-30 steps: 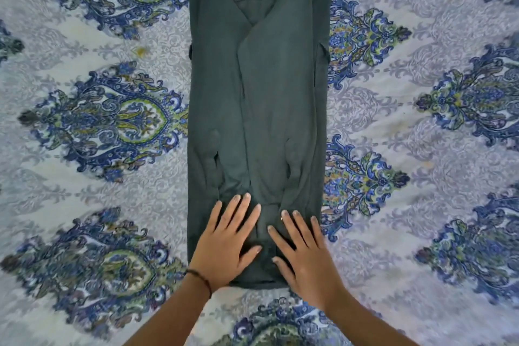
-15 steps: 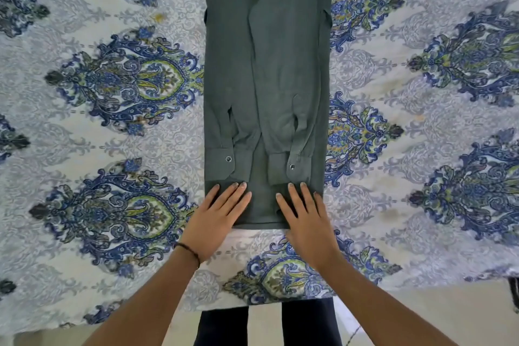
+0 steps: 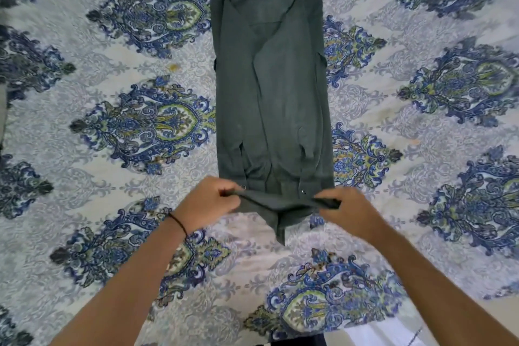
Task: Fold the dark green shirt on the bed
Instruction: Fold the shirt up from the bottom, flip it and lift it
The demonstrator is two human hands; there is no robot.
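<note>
shirt (image 3: 269, 98) on bed (image 3: 112, 205); hands at its near hem

Your forearms come in from the lower left and lower right and angle toward each other. Your left hand (image 3: 209, 199) is curled, knuckles up, its fingers (image 3: 220, 186) pinching the near left corner of the dark green shirt (image 3: 269, 93). A thin dark band (image 3: 177, 222) circles that wrist. Your right hand (image 3: 348, 211) mirrors it, gripping the near right corner. Both hands are slightly blurred.
</note>
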